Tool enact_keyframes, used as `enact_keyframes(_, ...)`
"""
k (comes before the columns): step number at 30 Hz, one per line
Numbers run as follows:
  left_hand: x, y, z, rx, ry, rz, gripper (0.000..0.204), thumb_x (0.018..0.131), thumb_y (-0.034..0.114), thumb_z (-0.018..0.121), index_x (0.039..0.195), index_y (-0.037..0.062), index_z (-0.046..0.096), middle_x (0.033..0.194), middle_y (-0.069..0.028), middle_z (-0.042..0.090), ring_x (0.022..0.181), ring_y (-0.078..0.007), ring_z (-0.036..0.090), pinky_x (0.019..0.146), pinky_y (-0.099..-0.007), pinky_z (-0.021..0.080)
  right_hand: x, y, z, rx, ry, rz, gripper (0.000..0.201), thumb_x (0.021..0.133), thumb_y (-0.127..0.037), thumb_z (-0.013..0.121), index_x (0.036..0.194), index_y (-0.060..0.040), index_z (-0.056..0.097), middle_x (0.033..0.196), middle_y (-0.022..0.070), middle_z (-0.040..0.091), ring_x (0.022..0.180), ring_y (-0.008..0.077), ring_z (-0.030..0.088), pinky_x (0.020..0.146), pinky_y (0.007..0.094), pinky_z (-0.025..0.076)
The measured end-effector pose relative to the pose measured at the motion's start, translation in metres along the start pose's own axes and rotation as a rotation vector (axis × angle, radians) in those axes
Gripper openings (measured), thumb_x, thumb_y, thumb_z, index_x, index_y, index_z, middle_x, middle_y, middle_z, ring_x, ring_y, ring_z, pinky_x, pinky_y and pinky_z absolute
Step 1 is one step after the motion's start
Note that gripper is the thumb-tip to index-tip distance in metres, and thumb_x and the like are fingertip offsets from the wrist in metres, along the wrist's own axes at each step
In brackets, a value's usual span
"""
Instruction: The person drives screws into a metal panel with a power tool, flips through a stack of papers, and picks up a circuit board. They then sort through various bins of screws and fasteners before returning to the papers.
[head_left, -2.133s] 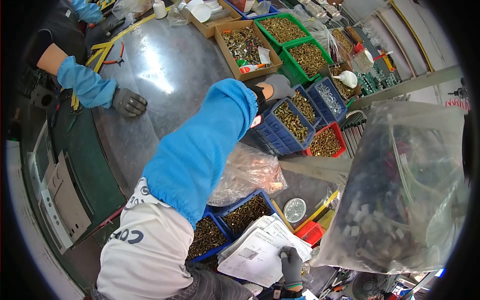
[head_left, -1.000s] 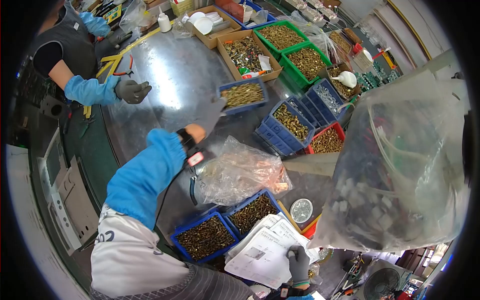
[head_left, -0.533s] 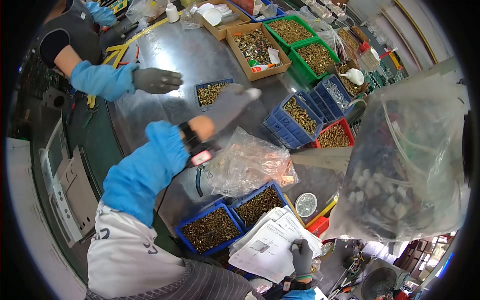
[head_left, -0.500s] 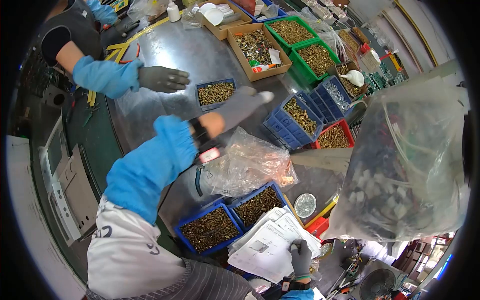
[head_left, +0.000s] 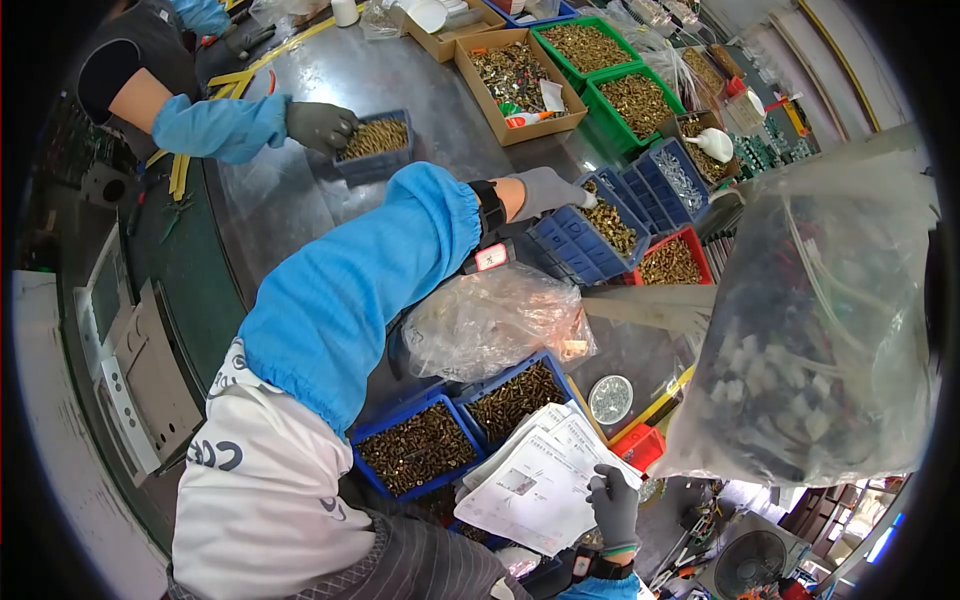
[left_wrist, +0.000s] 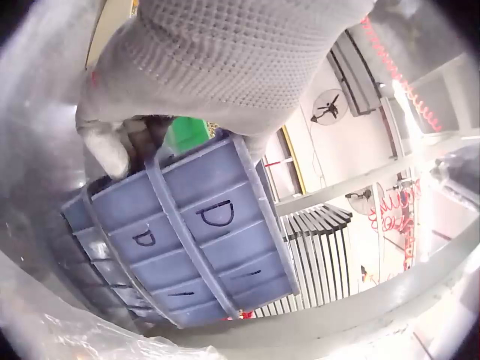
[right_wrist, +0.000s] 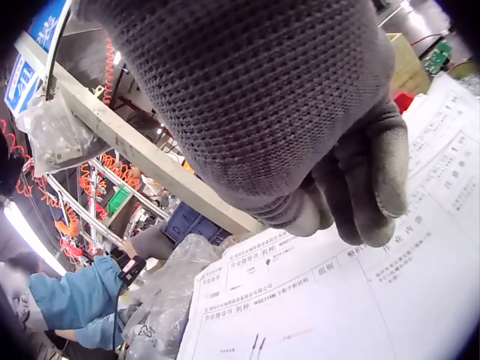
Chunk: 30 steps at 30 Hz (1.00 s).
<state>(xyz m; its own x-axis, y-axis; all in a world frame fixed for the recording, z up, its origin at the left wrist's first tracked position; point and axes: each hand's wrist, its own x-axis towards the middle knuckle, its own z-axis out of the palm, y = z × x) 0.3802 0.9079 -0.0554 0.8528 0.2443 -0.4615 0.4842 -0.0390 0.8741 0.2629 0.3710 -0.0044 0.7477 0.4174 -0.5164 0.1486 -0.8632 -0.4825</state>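
My left hand (head_left: 545,192), in a grey glove, reaches to the near stack of blue bins. In the left wrist view its fingers grip the upper rim of a blue bin (left_wrist: 217,214) marked with a "D". Brass-coloured small parts (head_left: 612,228) fill that bin. My right hand (head_left: 615,505), in a dark grey glove, is over the edge of a pile of printed sheets (head_left: 530,490). In the right wrist view its fingers hang loosely bent over the sheets, pinching nothing. Across the table another person's gloved hand (head_left: 322,127) is at a blue bin (head_left: 375,165) of brass parts.
A crumpled clear bag (head_left: 490,325) lies below my left forearm. Two blue trays (head_left: 415,492) of dark brass parts stand near my body. Green bins (head_left: 640,145), a cardboard box (head_left: 545,128) and a red bin (head_left: 708,270) stand farther off. A large plastic bag (head_left: 800,350) hangs at right.
A blue bin has gone from beside the stack to the other person, whose hand is now at it. My left hand let it go and has come back right to the stack. My right hand stays by the sheets.
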Motion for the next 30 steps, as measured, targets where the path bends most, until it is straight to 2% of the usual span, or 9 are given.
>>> enact_keyframes(5, -0.001, 0.002, -0.004, 0.095, -0.020, -0.029, 0.079, 0.071, 0.054, 0.083, 0.112, -0.0107, 0.065, 0.108, -0.0185, 0.065, 0.092, -0.0284, 0.063, 0.075, -0.0362, 0.047, 0.009, 0.003, 0.014, -0.039, 0.051, -0.095, 0.024, 0.092, -0.014, 0.062, 0.113, -0.0017, 0.066, 0.077, 0.0083, 0.069, 0.065, 0.0144, 0.068, 0.059, 0.0284, 0.053)
enact_keyframes(7, 0.003, -0.009, 0.004, 0.044, 0.068, 0.174, 0.076, 0.074, 0.057, 0.080, 0.112, -0.0063, 0.061, 0.101, -0.0123, 0.062, 0.093, -0.0217, 0.058, 0.079, -0.0339, 0.046, 0.008, -0.004, 0.016, -0.061, 0.036, -0.076, 0.024, 0.092, -0.012, 0.063, 0.113, -0.0014, 0.065, 0.081, 0.0091, 0.070, 0.066, 0.0148, 0.069, 0.060, 0.0289, 0.053)
enact_keyframes(14, 0.007, -0.004, -0.001, 0.077, 0.023, 0.153, 0.081, 0.073, 0.060, 0.080, 0.116, -0.0052, 0.058, 0.104, -0.0131, 0.061, 0.096, -0.0213, 0.057, 0.081, -0.0326, 0.046, 0.013, 0.011, 0.021, -0.074, 0.116, -0.211, 0.022, 0.091, -0.010, 0.064, 0.110, 0.0005, 0.066, 0.082, 0.0098, 0.070, 0.067, 0.0127, 0.062, 0.063, 0.0281, 0.051)
enact_keyframes(17, 0.000, -0.005, 0.001, 0.106, 0.022, 0.109, 0.088, 0.073, 0.065, 0.076, 0.122, -0.0053, 0.057, 0.112, -0.0173, 0.062, 0.104, -0.0255, 0.059, 0.089, -0.0335, 0.047, 0.011, -0.002, 0.016, -0.015, 0.072, -0.126, 0.023, 0.091, -0.009, 0.064, 0.111, 0.0006, 0.066, 0.082, 0.0090, 0.070, 0.070, 0.0121, 0.063, 0.065, 0.0276, 0.051)
enact_keyframes(19, -0.004, -0.010, 0.007, 0.105, 0.134, 0.032, 0.104, 0.069, 0.076, 0.072, 0.129, -0.0083, 0.054, 0.120, -0.0253, 0.061, 0.120, -0.0370, 0.057, 0.098, -0.0388, 0.045, 0.016, 0.009, 0.015, -0.100, 0.065, -0.195, 0.023, 0.091, -0.009, 0.063, 0.112, 0.0003, 0.065, 0.082, 0.0090, 0.070, 0.071, 0.0127, 0.063, 0.066, 0.0278, 0.051)
enact_keyframes(22, -0.009, -0.016, 0.030, 0.251, 0.327, -0.066, 0.111, 0.072, 0.080, 0.065, 0.138, -0.0071, 0.045, 0.128, -0.0301, 0.056, 0.124, -0.0410, 0.054, 0.102, -0.0431, 0.044, 0.008, 0.001, 0.011, -0.072, 0.054, -0.210, 0.023, 0.092, -0.009, 0.063, 0.113, 0.0003, 0.065, 0.083, 0.0092, 0.071, 0.071, 0.0135, 0.064, 0.066, 0.0283, 0.052)
enact_keyframes(25, -0.018, -0.023, 0.035, 0.231, 0.291, -0.016, 0.114, 0.076, 0.080, 0.060, 0.146, -0.0055, 0.035, 0.133, -0.0331, 0.052, 0.126, -0.0425, 0.053, 0.105, -0.0481, 0.041, 0.003, -0.011, 0.008, -0.076, 0.006, -0.115, 0.024, 0.092, -0.010, 0.063, 0.113, 0.0006, 0.065, 0.084, 0.0102, 0.071, 0.072, 0.0146, 0.065, 0.067, 0.0291, 0.052)
enact_keyframes(27, -0.020, -0.016, 0.033, 0.195, 0.172, -0.022, 0.106, 0.081, 0.074, 0.060, 0.148, -0.0035, 0.033, 0.131, -0.0314, 0.055, 0.118, -0.0388, 0.061, 0.095, -0.0467, 0.051, -0.002, -0.025, 0.007, -0.023, 0.020, -0.067, 0.024, 0.092, -0.011, 0.062, 0.113, 0.0004, 0.065, 0.084, 0.0102, 0.071, 0.072, 0.0154, 0.065, 0.067, 0.0294, 0.052)
enact_keyframes(30, -0.030, -0.005, 0.027, 0.048, 0.154, 0.013, 0.079, 0.093, 0.055, 0.059, 0.144, -0.0013, 0.039, 0.103, -0.0201, 0.069, 0.072, -0.0260, 0.073, 0.061, -0.0321, 0.061, -0.008, -0.027, 0.006, 0.022, 0.031, -0.070, 0.023, 0.092, -0.012, 0.062, 0.112, -0.0013, 0.065, 0.087, 0.0138, 0.072, 0.077, 0.0223, 0.069, 0.069, 0.0327, 0.054)
